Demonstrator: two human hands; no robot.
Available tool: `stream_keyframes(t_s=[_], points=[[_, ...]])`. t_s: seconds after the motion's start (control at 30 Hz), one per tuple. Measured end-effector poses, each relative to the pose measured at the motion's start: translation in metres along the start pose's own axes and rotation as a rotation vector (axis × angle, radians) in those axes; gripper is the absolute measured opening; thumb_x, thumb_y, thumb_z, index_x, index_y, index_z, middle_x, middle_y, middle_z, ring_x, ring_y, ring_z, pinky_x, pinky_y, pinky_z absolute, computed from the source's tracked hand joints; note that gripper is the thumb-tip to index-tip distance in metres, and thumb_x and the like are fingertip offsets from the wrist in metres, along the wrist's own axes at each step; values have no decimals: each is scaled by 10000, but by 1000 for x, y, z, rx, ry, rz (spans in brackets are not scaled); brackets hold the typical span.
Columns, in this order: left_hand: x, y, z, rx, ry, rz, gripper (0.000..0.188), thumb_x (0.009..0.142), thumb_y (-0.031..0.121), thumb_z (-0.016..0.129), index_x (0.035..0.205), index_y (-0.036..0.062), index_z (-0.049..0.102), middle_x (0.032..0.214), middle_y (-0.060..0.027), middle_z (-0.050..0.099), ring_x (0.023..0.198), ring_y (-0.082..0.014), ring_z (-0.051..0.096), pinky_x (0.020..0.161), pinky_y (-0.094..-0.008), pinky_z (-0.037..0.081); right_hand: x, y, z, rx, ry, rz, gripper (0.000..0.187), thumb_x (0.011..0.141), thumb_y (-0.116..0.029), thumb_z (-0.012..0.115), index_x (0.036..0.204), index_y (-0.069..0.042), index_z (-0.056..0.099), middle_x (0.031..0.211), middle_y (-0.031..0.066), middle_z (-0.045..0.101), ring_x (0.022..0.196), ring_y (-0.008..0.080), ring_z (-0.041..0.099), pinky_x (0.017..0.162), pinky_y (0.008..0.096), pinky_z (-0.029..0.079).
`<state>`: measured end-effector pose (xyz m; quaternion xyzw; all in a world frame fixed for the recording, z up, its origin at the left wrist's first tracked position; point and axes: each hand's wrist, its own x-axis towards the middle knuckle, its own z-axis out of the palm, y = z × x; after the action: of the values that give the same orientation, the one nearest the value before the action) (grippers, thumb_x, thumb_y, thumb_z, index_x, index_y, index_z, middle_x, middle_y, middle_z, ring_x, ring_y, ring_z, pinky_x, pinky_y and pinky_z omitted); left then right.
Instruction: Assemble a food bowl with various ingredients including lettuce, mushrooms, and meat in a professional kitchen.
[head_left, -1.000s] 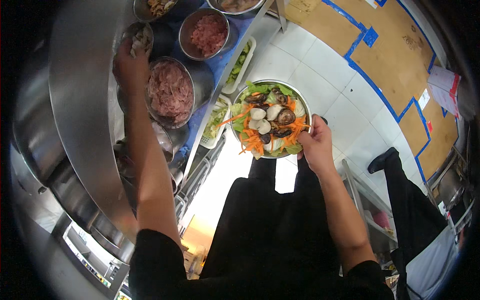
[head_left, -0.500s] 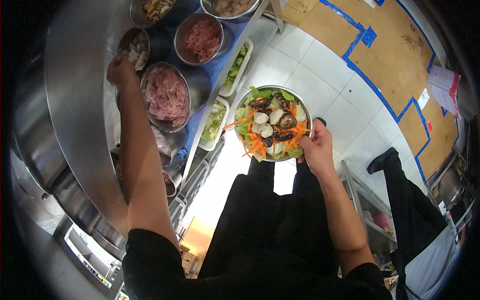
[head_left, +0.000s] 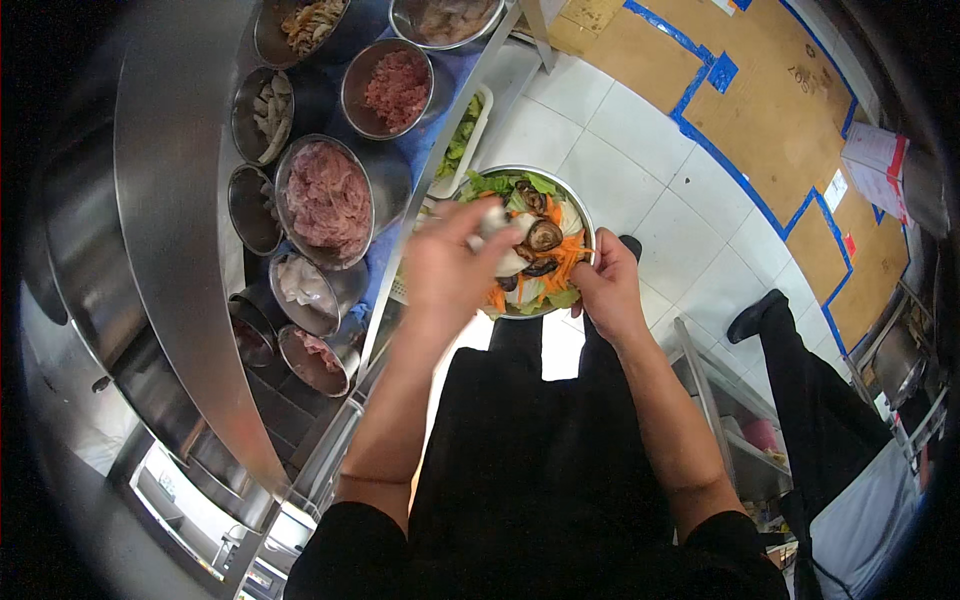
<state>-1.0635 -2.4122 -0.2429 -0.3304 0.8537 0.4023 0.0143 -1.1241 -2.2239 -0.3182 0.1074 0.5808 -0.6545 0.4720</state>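
Observation:
My right hand (head_left: 612, 285) grips the right rim of a round metal bowl (head_left: 589, 222), thumb inside the edge. Green lettuce (head_left: 541, 186), carrot shreds (head_left: 566, 258) and dark brown mushrooms (head_left: 544, 235) fill it, along with several pale round pieces, now partly hidden by my fingers. Over the bowl's left side is my left hand (head_left: 445, 270), blurred by motion, its fingers pinched around whitish pieces (head_left: 494, 222). Their exact kind cannot be made out. Similar greyish-white pieces (head_left: 268, 118) lie in a metal container at the left.
Several metal containers stand on the left counter, holding sliced pink meat (head_left: 326, 195), minced meat (head_left: 396, 92) and other pale foods. Along its edge sits a white basket of greens (head_left: 464, 135). At right are a metal stand (head_left: 697, 365) and another person's leg (head_left: 800, 375).
My left hand has come from the container of greyish-white pieces across to the bowl, carrying whitish pieces. The bowl, still in my right hand, has shifted slightly left in the picture.

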Motion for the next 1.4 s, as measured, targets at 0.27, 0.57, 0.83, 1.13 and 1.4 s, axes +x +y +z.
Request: stream_keyframes(t_s=[0.27,0.57,0.83,1.13,1.4], points=[[-12,-14,33,240,198,501,689,760,358,845,1291,-9,602,1144,-141,613,988,-302,576,836,-408,485,-1,2,-3,0,62,-6,180,839,41,554,789,-68,421,635,43,540,440,111,541,354,258,442],[-22,-23,-10,-324,90,325,639,837,214,632,1399,-61,502,1346,-220,574,1247,-321,549,1092,-430,389,-7,-8,0,35,42,-34,162,840,40,546,792,-67,434,649,47,551,439,117,535,348,263,431],[-80,61,4,428,40,524,563,917,344,637,1433,145,533,1519,-247,366,1404,-478,317,1137,-605,255,-78,-39,20,95,76,-107,128,832,31,585,815,-64,500,645,29,558,426,99,513,336,243,406],[-228,117,-26,457,-269,815,560,992,357,522,1504,147,438,1580,-275,255,1454,-492,235,1176,-617,172,-283,4,10,203,358,-234,109,842,18,591,918,-49,548,678,19,573,420,86,498,323,233,384],[-309,168,-117,-340,-458,949,373,990,206,565,1293,-8,602,1335,-203,590,1259,-349,540,1078,-427,399,-541,101,26,465,774,-499,115,820,32,580,874,-51,520,660,61,607,419,116,536,319,245,396]])
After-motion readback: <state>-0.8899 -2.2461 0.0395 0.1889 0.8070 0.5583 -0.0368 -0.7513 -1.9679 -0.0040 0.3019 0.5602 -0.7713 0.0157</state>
